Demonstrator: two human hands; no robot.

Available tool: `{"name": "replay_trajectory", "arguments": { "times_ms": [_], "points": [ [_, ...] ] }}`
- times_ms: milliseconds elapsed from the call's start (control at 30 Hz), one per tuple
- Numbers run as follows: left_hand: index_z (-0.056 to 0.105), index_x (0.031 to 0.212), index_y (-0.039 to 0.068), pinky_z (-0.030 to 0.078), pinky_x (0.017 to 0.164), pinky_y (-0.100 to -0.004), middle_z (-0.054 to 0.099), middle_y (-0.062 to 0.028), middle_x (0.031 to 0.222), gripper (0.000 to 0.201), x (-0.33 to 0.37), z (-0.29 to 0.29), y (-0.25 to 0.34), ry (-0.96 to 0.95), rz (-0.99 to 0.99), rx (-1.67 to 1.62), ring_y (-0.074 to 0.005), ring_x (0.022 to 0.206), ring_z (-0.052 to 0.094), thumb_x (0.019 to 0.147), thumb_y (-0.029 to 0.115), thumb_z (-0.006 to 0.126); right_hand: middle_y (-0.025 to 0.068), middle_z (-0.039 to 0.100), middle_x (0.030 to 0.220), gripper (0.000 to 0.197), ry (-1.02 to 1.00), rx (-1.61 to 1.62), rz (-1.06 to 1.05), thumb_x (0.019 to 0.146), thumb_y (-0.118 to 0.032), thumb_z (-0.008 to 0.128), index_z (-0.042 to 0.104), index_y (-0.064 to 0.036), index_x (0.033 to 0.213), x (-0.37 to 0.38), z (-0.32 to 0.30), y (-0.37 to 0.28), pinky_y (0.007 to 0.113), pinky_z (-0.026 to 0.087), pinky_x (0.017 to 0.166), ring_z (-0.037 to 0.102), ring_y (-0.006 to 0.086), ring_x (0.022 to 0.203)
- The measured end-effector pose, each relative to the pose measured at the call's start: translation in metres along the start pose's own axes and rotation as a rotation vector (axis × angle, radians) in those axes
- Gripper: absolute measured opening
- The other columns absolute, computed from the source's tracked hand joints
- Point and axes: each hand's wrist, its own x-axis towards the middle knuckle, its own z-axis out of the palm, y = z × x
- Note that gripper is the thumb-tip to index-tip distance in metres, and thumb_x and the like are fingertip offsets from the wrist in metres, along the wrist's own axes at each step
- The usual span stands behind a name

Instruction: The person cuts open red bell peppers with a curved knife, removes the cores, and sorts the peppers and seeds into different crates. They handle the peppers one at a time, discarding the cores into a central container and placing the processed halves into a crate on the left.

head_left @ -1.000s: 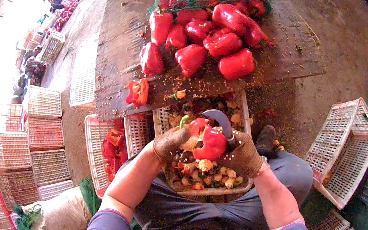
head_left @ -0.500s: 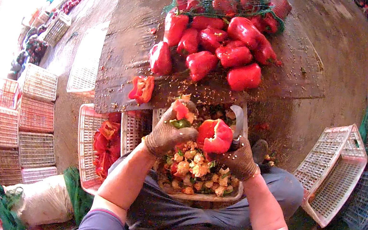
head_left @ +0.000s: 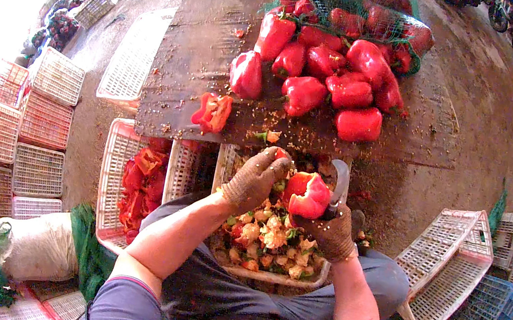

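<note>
My right hand [head_left: 329,230], in a dirty work glove, holds a red bell pepper [head_left: 309,196] with its top cut open and the hollow showing. The same hand grips a knife with a curved blade [head_left: 340,179], which points up beside the pepper. My gloved left hand [head_left: 255,179] is closed just left of the pepper, and a small red pepper piece [head_left: 281,155] shows at its fingertips. Both hands are over a crate [head_left: 231,268] of cut pepper cores [head_left: 274,234]. Past my left fingers, a pepper core [head_left: 268,136] lies near the board's edge.
Whole red peppers [head_left: 304,95] spill from a green net bag [head_left: 357,4] onto a dark, seed-strewn board [head_left: 184,66]. A cut pepper [head_left: 212,113] lies at its left. Left of me stands a crate [head_left: 105,202] holding red pepper pieces [head_left: 142,188]. Stacked crates [head_left: 46,118] and a tilted crate [head_left: 450,260] flank me.
My left hand has turned and moved closer to the cut pepper; the green bit seen by its fingers no longer shows there. My right hand still holds pepper and knife. The whole view has shifted.
</note>
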Motion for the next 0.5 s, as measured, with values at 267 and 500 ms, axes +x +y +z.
{"name": "replay_trajectory", "arguments": {
  "times_ms": [267,500],
  "points": [
    [0.061,0.108,0.005,0.046,0.078,-0.0278,0.059,0.0003,0.094,0.021,0.003,0.006,-0.007,0.2,0.064,0.209,-0.0109,0.086,0.053,0.107,0.023,0.052,0.0019,0.074,0.096,0.038,0.017,0.034,-0.094,0.075,-0.021,0.088,0.071,-0.0041,0.106,0.0,0.001,-0.002,0.031,0.055,0.08,0.067,0.0108,0.087],
    [0.061,0.119,0.001,0.05,0.083,-0.029,0.067,-0.0058,0.101,0.025,0.01,0.004,0.009,0.293,0.169,0.341,-0.0135,0.094,0.062,0.106,0.02,0.052,0.0094,0.071,0.095,0.036,-0.001,0.547,-0.064,0.078,-0.021,0.08,0.064,-0.003,0.105,0.006,-0.006,-0.007,0.03,0.056,0.073,0.069,0.0188,0.079]
  ]
}}
